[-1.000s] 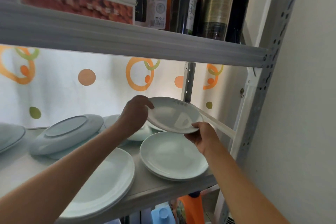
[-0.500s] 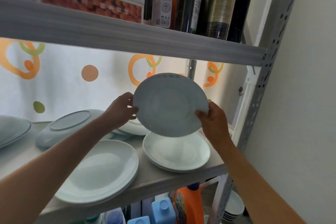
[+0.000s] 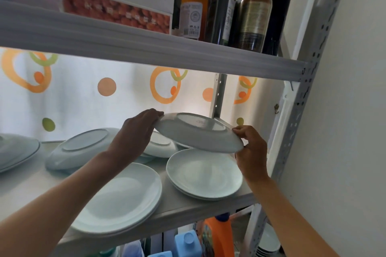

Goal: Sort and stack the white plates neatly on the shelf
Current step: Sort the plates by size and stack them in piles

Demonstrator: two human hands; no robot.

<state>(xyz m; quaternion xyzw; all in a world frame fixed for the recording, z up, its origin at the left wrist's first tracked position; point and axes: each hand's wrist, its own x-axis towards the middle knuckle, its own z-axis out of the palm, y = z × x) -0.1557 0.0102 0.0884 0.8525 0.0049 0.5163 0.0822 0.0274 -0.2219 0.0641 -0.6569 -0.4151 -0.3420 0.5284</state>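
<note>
A white plate [image 3: 198, 133] hangs upside down above the shelf [image 3: 188, 204], its foot ring facing up. My left hand [image 3: 137, 131] grips its left rim and my right hand [image 3: 250, 148] pinches its right rim. Directly under it lies a small stack of upright white plates [image 3: 204, 175]. A wider stack of white plates [image 3: 121, 198] lies at the shelf's front left. Behind my left hand an overturned plate [image 3: 160, 146] rests on others. Another overturned plate [image 3: 81, 146] leans further left, and one more plate [image 3: 14, 150] sits at the far left edge.
The upper shelf [image 3: 146, 48] hangs close above and carries bottles [image 3: 223, 6] and a box [image 3: 117, 8]. A perforated metal post [image 3: 296, 121] and a wall bound the right side. Detergent bottles [image 3: 217, 236] stand below, with more plates [image 3: 269, 242] at the lower right.
The held plate has gone from face up, through standing on edge facing me, to upside down. Both hands have kept their hold and lowered it toward the small stack.
</note>
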